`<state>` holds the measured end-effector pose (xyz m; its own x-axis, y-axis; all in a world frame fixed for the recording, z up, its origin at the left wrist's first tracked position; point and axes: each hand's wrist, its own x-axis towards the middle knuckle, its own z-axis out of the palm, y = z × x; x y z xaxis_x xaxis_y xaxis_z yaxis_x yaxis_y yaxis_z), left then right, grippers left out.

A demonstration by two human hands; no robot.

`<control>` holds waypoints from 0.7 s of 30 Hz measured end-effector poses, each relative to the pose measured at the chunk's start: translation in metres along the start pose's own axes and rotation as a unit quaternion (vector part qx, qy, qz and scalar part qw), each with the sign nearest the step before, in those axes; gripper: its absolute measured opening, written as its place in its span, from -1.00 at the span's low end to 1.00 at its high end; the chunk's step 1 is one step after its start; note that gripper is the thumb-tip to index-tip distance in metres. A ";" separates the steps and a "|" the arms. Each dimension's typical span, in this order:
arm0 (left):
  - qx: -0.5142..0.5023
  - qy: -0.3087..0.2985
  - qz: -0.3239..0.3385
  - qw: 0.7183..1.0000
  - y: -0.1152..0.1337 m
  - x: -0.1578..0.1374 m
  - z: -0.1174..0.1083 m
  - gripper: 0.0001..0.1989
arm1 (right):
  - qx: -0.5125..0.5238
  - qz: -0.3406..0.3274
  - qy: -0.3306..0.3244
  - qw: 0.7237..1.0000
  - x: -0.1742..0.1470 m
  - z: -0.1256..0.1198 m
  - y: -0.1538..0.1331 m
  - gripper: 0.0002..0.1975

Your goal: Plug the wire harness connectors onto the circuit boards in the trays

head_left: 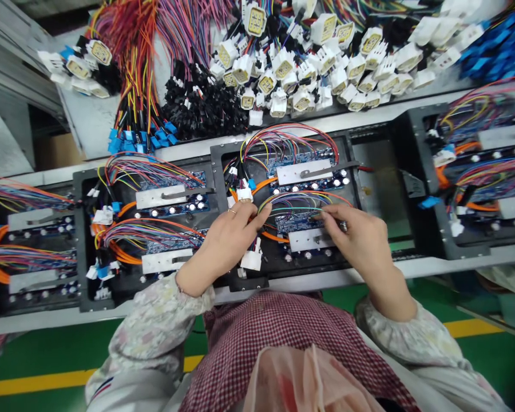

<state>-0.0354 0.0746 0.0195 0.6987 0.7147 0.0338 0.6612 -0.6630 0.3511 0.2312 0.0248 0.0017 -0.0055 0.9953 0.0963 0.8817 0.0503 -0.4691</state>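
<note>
Over the lower circuit board (298,222) in the black tray (223,197) in front of me, both hands work at a bundle of thin coloured wires (302,194). My left hand (229,237) is closed on the wires at their left end, thumb and forefinger together. My right hand (360,234) pinches the end of a green wire (294,209) near the board's upper right edge. Its fingertips hide the tip of that wire. A white connector (252,258) hangs just below my left hand. The upper board (298,166), wired as well, lies beyond both hands.
More black trays with wired boards (169,194) line the conveyor to the left and right. On the shelf behind lie heaps of white connectors (283,63), black connectors (201,103) and blue connectors (141,137). A metal rail (317,280) runs along the near edge.
</note>
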 end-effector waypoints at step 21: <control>-0.023 -0.047 -0.016 0.998 0.010 0.000 -0.005 -0.39 | -0.031 -0.089 -0.014 0.995 0.003 0.003 0.001 -0.73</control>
<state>-0.0299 0.0694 0.0271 0.7010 0.7100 -0.0662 0.6721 -0.6269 0.3941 0.2309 0.0278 -0.0008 -0.1771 0.9728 0.1493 0.8929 0.2226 -0.3913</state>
